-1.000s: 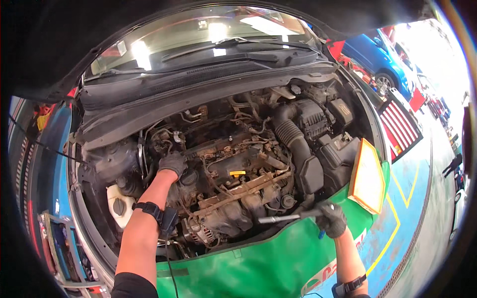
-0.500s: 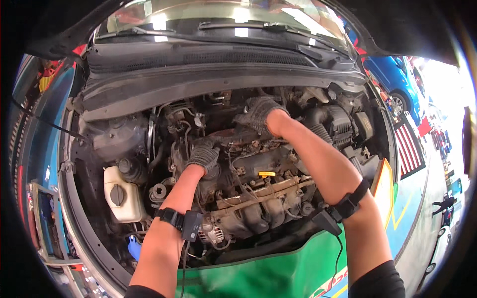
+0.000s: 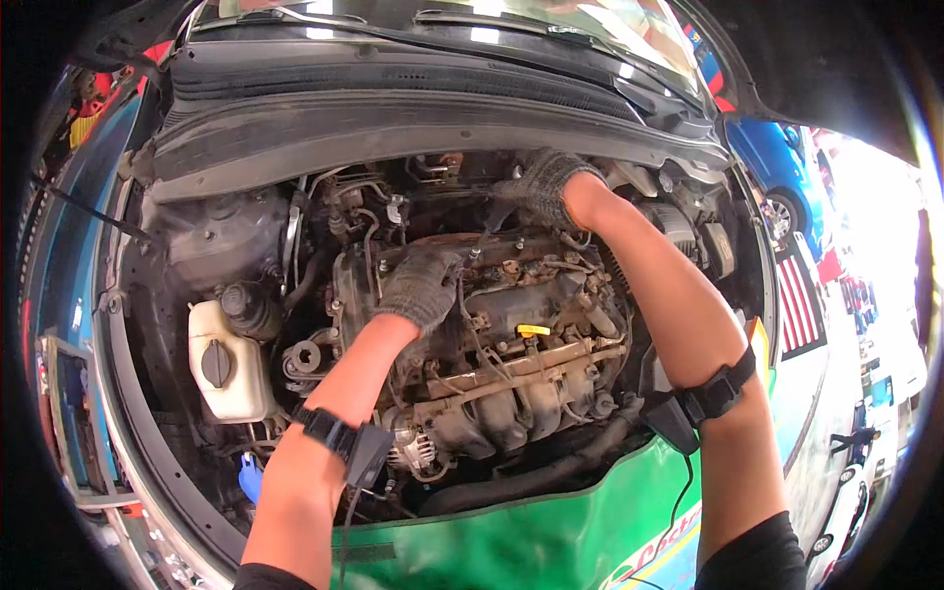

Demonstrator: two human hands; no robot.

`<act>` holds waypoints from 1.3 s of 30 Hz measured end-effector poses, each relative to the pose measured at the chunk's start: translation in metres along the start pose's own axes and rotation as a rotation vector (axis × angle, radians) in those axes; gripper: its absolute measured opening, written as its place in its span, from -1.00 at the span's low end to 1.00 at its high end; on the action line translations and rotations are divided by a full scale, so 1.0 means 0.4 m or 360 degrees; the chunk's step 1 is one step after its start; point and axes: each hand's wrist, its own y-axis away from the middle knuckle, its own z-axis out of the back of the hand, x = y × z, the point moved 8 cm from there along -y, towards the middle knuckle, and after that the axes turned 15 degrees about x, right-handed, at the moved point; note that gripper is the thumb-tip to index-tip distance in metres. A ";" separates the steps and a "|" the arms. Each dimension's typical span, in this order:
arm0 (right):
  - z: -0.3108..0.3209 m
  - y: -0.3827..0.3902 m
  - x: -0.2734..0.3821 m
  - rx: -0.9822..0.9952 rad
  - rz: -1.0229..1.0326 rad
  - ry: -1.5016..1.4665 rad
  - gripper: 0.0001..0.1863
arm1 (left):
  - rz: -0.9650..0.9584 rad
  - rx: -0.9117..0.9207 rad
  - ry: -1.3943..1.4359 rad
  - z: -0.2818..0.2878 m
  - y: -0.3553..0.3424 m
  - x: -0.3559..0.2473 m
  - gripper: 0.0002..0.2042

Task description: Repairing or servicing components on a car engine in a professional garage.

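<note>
Both hands wear grey knit gloves inside a car's engine bay. My right hand (image 3: pixel 551 192) is closed on a metal tool (image 3: pixel 491 226), apparently a ratchet, reaching down to the rear of the dirty engine (image 3: pixel 506 305). My left hand (image 3: pixel 421 290) lies over the engine's top left, below the tool's lower end, with fingers curled; what they grip, if anything, is hidden. A yellow dipstick handle (image 3: pixel 531 330) is right of my left hand. A white reservoir (image 3: pixel 226 374) is at the left.
A green fender cover (image 3: pixel 511 541) drapes over the front edge. The cowl (image 3: pixel 433 128) runs along the back; the raised hood (image 3: pixel 816 59) frames the view. A blue car (image 3: pixel 757 167) and striped red rack (image 3: pixel 798 305) stand at the right.
My right hand has swung from low right, holding the tool, up to the engine's rear. My left hand has shifted rightward and higher on the engine. The engine bay fills more of the view.
</note>
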 end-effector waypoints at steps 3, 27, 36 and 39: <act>-0.007 0.034 0.018 -0.0143 0.0125 0.0480 -0.60 | 0.0354 0.0187 -0.0085 -0.010 0.083 -0.004 -0.51; -0.032 -0.153 0.101 0.0487 -0.0833 0.0173 -0.56 | 0.0084 0.0176 -0.0021 -0.042 -0.110 0.038 -0.49; 0.024 -0.046 0.141 -0.0524 -0.1145 -0.0241 -0.70 | 0.0098 -0.0125 0.0488 -0.033 -0.097 0.013 -0.50; 0.008 -0.073 0.158 -0.0399 -0.0959 -0.0214 -0.75 | 0.0051 -0.0164 0.0119 -0.032 -0.105 0.005 -0.51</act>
